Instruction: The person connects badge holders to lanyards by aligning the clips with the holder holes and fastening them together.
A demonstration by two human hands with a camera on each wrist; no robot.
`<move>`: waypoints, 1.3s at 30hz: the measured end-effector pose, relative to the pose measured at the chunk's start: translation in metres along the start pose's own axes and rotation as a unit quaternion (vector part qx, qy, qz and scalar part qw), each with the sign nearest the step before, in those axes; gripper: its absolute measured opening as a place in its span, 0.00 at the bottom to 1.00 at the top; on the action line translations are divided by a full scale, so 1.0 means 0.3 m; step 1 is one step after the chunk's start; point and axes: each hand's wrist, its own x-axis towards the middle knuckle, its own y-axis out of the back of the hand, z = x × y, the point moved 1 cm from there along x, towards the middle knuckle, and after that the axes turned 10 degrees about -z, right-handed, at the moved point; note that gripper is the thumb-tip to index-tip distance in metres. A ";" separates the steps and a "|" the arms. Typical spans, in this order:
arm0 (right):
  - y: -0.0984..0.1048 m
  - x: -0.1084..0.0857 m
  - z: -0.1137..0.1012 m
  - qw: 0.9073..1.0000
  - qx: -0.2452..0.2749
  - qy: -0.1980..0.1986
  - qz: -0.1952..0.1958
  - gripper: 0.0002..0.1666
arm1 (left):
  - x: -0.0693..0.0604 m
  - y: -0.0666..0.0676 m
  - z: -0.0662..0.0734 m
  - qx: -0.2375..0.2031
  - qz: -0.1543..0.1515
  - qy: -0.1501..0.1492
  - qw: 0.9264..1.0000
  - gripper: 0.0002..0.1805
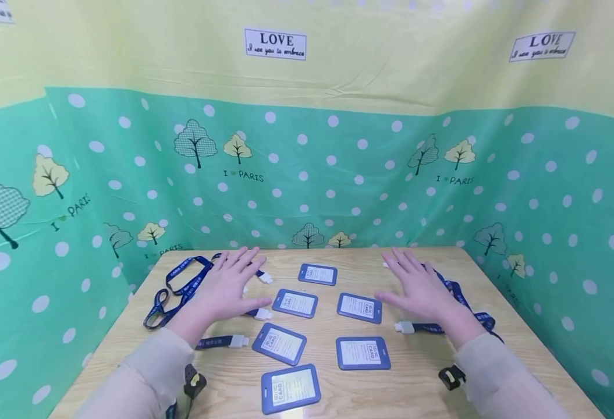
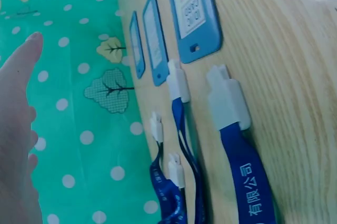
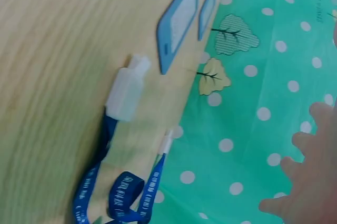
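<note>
In the head view my left hand point(image 1: 227, 289) is spread with straight fingers above blue lanyards point(image 1: 217, 341) with white clips. My right hand point(image 1: 423, 294), likewise spread, hovers over other blue lanyards point(image 1: 428, 328) at the right. Between the hands lie several blue ID card holders, among them one at the back point(image 1: 318, 274) and one at the front point(image 1: 290, 389). The left wrist view has my left hand point(image 2: 18, 134) at its left edge, apart from a white clip point(image 2: 228, 100). At the right edge of the right wrist view is my right hand point(image 3: 310, 166); a white clip point(image 3: 125, 93) lies on the table.
The wooden table point(image 1: 411, 384) stands against a green and yellow curtain point(image 1: 317, 169) with trees and dots, which also hangs along both sides. Black wrist devices show near the left sleeve point(image 1: 146, 372) and the right sleeve point(image 1: 500, 372).
</note>
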 end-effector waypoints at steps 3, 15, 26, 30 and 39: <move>0.018 0.000 -0.009 1.000 0.023 0.004 0.006 0.61 | -0.002 0.015 0.000 0.000 0.005 0.002 1.000 0.54; 0.059 -0.013 -0.063 0.989 0.137 0.045 0.030 0.54 | -0.012 0.072 0.017 -0.038 0.032 -0.005 0.999 0.52; 0.073 0.000 -0.119 0.939 0.317 0.109 0.073 0.38 | -0.035 0.107 0.037 -0.088 0.070 -0.009 0.994 0.49; 0.068 0.011 -0.133 0.902 0.409 0.122 0.064 0.34 | -0.045 0.121 0.040 -0.127 0.073 -0.007 0.989 0.46; 0.040 0.027 -0.173 0.809 0.575 0.119 0.025 0.37 | -0.071 0.129 0.059 -0.203 0.051 0.018 0.978 0.43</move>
